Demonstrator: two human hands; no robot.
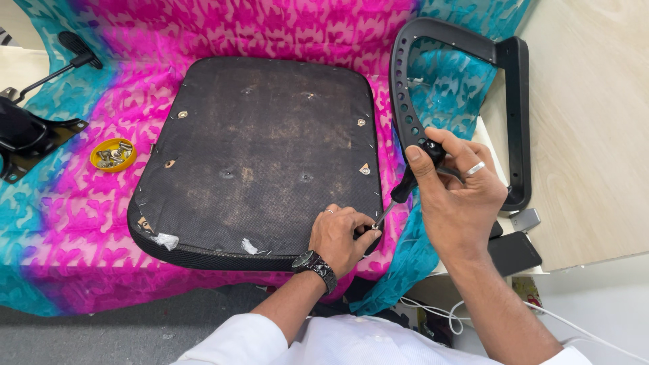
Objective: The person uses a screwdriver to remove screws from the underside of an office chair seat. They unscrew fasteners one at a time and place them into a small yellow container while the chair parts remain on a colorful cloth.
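An upturned black chair seat (263, 149) lies on a pink and teal patterned cloth (88, 203). My left hand (340, 236), with a wristwatch, rests on the seat's near right corner and pinches a small screw at the screwdriver's tip. My right hand (456, 189), wearing a ring, grips the black handle of a screwdriver (405, 186) that slants down to that corner. A black chair armrest (466, 81) lies just right of the seat, behind my right hand.
A yellow dish of screws (113, 155) sits left of the seat. A black metal chair mechanism with a lever (30, 128) lies at the far left. A dark phone (514, 251) lies at the light wooden surface's (588, 135) edge, and white cables (439, 314) trail below.
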